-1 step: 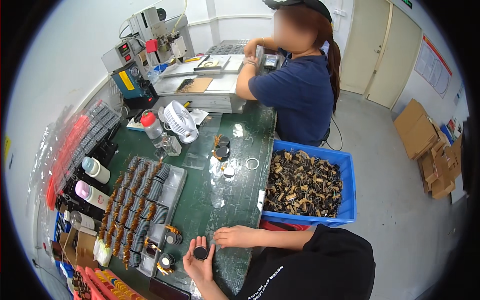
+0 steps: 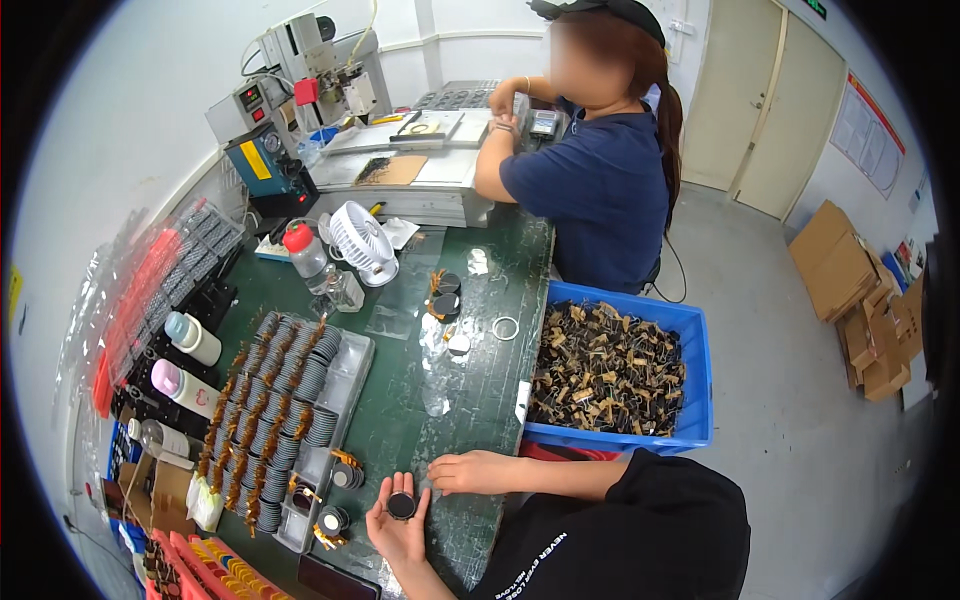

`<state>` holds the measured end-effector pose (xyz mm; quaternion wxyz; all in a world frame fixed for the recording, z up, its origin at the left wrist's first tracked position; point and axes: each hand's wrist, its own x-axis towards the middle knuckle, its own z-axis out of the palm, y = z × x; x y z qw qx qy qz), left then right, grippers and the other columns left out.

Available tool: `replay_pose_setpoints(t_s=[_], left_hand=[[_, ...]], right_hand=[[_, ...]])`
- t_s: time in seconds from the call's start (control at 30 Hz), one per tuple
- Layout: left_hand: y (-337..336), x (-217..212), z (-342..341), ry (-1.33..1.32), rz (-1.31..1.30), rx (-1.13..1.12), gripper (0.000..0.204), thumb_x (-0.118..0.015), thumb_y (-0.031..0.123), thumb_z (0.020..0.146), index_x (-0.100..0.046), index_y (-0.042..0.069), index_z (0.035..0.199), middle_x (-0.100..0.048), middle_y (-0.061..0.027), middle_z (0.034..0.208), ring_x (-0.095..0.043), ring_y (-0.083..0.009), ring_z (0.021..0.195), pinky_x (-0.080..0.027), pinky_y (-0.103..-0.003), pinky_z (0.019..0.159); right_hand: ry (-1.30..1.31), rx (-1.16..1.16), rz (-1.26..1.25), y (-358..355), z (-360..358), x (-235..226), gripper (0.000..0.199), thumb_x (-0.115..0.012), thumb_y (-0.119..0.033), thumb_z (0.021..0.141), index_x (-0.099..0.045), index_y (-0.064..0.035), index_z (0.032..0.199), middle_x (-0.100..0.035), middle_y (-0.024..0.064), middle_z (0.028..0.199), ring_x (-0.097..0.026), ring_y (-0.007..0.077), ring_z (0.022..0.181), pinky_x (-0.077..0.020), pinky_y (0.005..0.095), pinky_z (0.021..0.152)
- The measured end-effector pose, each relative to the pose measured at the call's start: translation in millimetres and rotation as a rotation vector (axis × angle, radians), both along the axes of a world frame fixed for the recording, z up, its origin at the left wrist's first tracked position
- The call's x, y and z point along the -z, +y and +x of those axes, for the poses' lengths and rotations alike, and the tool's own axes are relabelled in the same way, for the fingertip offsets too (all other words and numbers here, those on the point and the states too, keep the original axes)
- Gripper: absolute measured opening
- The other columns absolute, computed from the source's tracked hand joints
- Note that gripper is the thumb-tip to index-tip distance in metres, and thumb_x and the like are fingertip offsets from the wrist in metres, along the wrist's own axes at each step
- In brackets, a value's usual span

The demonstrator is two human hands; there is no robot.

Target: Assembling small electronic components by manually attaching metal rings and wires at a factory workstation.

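My left hand (image 2: 400, 528) is palm up near the front of the green bench, with a small round black disc (image 2: 401, 506) held at its fingers. My right hand (image 2: 462, 472) lies palm down on the bench just beside it, its fingers stretched out and holding nothing. Left of my left hand stand two short stacks of dark discs with orange tabs, one disc stack (image 2: 346, 473) farther off and another disc stack (image 2: 332, 522) nearer. A clear plastic tray (image 2: 350, 372) alongside carries long rows of grey discs (image 2: 285, 385) with brown-orange tabs.
A blue bin (image 2: 705, 385) full of small dark and tan parts stands right of the bench. Farther back are a white fan (image 2: 362, 243), a red-capped bottle (image 2: 303, 250) and more discs (image 2: 447, 294). A co-worker in a navy shirt (image 2: 605, 190) works at the far end by a machine (image 2: 335, 85).
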<state>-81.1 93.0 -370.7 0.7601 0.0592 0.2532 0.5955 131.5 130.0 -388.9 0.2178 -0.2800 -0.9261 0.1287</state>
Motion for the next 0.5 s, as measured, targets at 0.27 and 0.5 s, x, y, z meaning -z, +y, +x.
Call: replay_pose_setpoints(t_s=[0.27, 0.5], left_hand=[[1.1, -1.9, 1.9, -0.019, -0.031, -0.016, 0.042, -0.046, 0.02, 0.086, -0.049, -0.001, 0.122, -0.05, -0.0176, 0.131, -0.041, -0.0321, 0.129, -0.03, -0.064, 0.103], [-0.8, 1.9, -0.1, 0.103, 0.013, 0.022, 0.047, -0.045, 0.026, 0.086, -0.048, -0.004, 0.123, -0.05, -0.0209, 0.13, -0.042, -0.0403, 0.126, -0.034, -0.062, 0.102]], right_hand=[[0.019, -0.083, -0.038, 7.5, 9.4, -7.7, 0.018, -0.056, -0.012, 0.083, -0.059, -0.0023, 0.098, -0.059, 0.0086, 0.117, -0.05, 0.0224, 0.12, -0.0514, 0.0314, 0.088], [0.178, 0.005, -0.178, 7.7, 0.4, -8.7, 0.016, -0.057, -0.016, 0.087, -0.061, -0.0016, 0.092, -0.061, 0.011, 0.102, -0.058, 0.0262, 0.101, -0.05, 0.0351, 0.083]])
